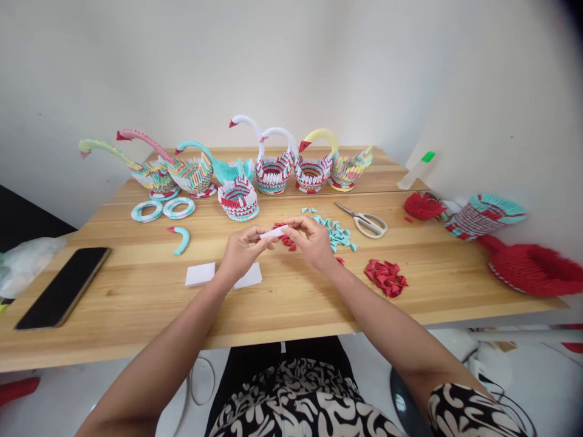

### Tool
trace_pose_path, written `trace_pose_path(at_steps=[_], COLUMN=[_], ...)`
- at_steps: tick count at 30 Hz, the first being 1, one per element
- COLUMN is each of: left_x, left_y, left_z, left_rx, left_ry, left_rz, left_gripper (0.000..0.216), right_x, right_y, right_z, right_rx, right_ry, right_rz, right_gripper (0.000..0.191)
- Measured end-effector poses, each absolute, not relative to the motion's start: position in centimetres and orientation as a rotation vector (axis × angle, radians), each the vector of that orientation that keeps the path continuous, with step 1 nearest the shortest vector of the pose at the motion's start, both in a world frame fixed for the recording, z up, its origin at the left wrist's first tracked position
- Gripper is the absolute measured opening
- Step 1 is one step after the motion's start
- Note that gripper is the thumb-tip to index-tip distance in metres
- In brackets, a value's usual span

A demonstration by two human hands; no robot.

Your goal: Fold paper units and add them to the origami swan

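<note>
My left hand and my right hand meet above the middle of the wooden table. Both pinch a small folded white paper strip between thumbs and fingertips. Two white paper rectangles lie on the table just below my left hand. Small red folded pieces lie under my fingers. A scatter of teal folded pieces sits just right of my right hand, and a heap of red folded pieces lies further right.
Several paper swans line the table's far edge, with a paper basket, two paper rings and a loose teal neck. Scissors lie at right. A phone lies near left. Red and teal models stand far right.
</note>
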State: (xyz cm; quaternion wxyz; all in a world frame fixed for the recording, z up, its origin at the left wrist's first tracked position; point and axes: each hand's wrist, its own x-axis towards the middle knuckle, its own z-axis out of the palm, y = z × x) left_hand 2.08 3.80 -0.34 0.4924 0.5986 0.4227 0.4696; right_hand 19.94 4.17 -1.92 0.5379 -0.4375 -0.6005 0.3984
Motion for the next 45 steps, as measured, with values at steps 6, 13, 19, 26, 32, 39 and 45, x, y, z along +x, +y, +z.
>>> trace_pose_path(at_steps=[6,13,19,26,32,39,45], left_x=[2.08,2.10,2.13,2.30,2.27,2.48,2.48], left_y=[3.91,3.85,3.92,3.81,3.96,3.89,3.83], left_z=[-0.59,-0.61,-0.70,-0.26,-0.42,-0.49,-0.33], left_rx=[1.456,1.463,1.491,1.458,1.382,1.389,1.407], left_ry=[1.026,1.034,1.043,1.050,0.988,0.975,1.008], left_rz=[1.135,1.121,1.089,1.050,1.114,1.070,1.071], left_gripper=[0.026,0.024,0.019,0.023,0.027,0.027,0.028], right_x=[19.90,19.78,19.83,20.07,19.98,19.71,19.96], right_y=[4.10,3.97,3.92,4.00,4.52,4.26,4.17], right_z=[-1.83,-1.42,-1.35,-1.35,-1.73,-1.41,-1.18], right_rx=[-1.056,-1.072,-1.067,-1.047,-1.004,-1.061,-1.090], right_ry=[-1.426,-1.422,-1.519,-1.640,-1.554,-1.613,-1.568], right_rz=[0.947,0.954,0.798,0.653,1.047,0.983,1.006], right_gripper=[0.029,0.028,0.021,0.018,0.040,0.027,0.031])
